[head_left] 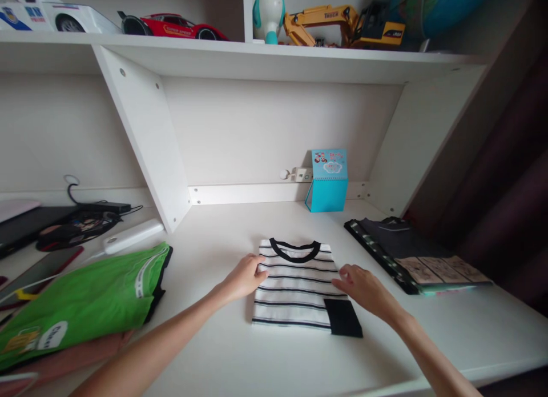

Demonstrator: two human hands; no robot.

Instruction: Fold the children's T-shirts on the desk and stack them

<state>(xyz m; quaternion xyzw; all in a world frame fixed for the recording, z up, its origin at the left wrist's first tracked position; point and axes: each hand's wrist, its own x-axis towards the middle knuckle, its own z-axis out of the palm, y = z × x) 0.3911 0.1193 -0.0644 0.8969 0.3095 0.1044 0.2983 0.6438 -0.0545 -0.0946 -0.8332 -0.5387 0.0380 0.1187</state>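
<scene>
A white shirt with black stripes (295,283) lies folded flat on the desk, its black-trimmed neckline toward the wall. At its lower right corner sticks out a black folded piece (343,318). My left hand (247,277) is closed at the shirt's left edge, thumb over the cloth and the other fingers curled at the side. Across from it, my right hand (359,285) is at the right edge, with the thumb tip touching the cloth. Its fingers are loosely bent, with a gap between thumb and forefinger.
Green folded clothing (98,300) lies at the left, near a white power strip (133,236) and cables. Dark folded clothes (394,243) are at the right. A blue desk calendar (329,183) stands by the wall. Overhead, a shelf (282,60) holds toys.
</scene>
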